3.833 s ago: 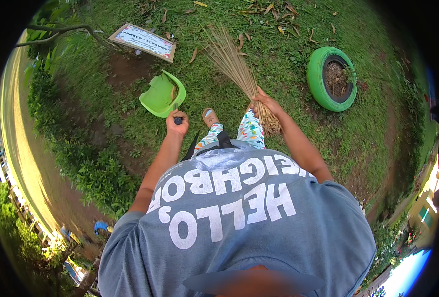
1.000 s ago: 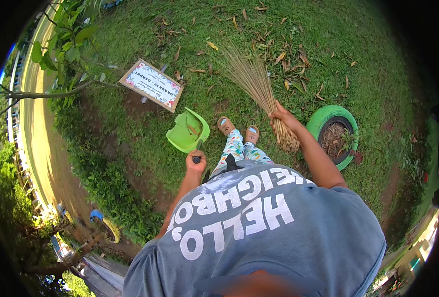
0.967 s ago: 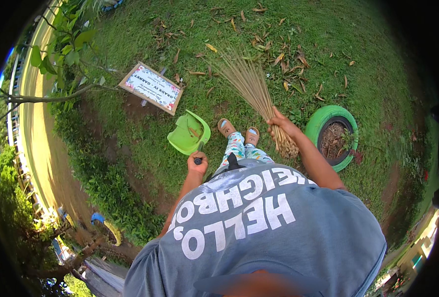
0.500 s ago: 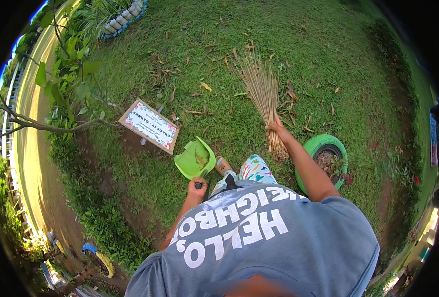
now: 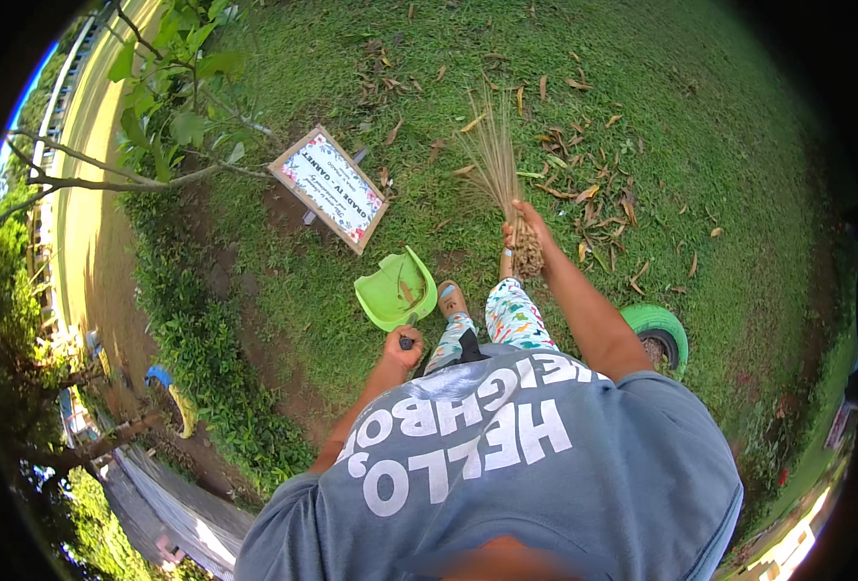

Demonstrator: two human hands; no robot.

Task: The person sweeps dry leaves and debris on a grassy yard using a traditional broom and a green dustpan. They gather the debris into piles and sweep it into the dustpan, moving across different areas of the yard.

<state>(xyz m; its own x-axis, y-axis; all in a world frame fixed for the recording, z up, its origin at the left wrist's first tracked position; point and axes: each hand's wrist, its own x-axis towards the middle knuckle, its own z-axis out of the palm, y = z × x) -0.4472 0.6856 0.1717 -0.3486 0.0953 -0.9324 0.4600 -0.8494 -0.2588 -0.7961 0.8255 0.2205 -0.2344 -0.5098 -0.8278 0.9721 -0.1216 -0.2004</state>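
Left hand (image 5: 403, 346) fingers closed around green dustpan (image 5: 395, 290) handle at centre frame, right hand (image 5: 524, 221) fingers gripping stick broom (image 5: 498, 167) above, dry leaves (image 5: 598, 198) upper right

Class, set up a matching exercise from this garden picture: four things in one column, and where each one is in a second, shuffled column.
Things:
1. dustpan
2. broom
3. sign
4. tyre

Places:
A. on the grass just right of the right arm
B. propped on the ground beside the small tree
C. on a handle held by the left hand
D. gripped in the right hand

Pairs: 1-C, 2-D, 3-B, 4-A
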